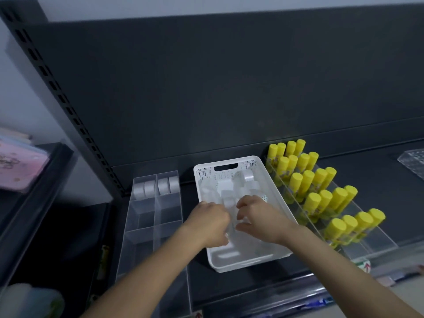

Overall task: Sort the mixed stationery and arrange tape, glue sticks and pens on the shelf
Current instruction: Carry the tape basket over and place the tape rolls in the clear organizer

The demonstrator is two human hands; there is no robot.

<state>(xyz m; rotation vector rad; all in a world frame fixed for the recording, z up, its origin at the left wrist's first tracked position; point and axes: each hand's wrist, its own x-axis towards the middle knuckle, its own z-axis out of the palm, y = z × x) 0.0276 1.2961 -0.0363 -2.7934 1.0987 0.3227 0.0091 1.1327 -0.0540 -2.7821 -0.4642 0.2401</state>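
A white perforated basket (229, 165) stands on the dark shelf and holds several white tape rolls (249, 176). Both my hands are inside it. My left hand (210, 222) has its fingers curled down among the rolls; what they hold is hidden. My right hand (258, 218) hovers over the rolls with curled fingers, thumb and forefinger apart around a pale roll. To the left is a clear divided tray (146, 232) with several tape rolls (156, 188) upright in its back compartments. To the right, yellow glue sticks (321, 187) stand in rows in a clear stepped rack.
The dark back panel (206, 88) rises behind the shelf, with a slotted upright (68, 111) at left. A pink item (18, 166) lies on the neighbouring shelf at far left. A clear ribbed tray (413, 161) sits at far right. The shelf front edge carries label strips (364, 265).
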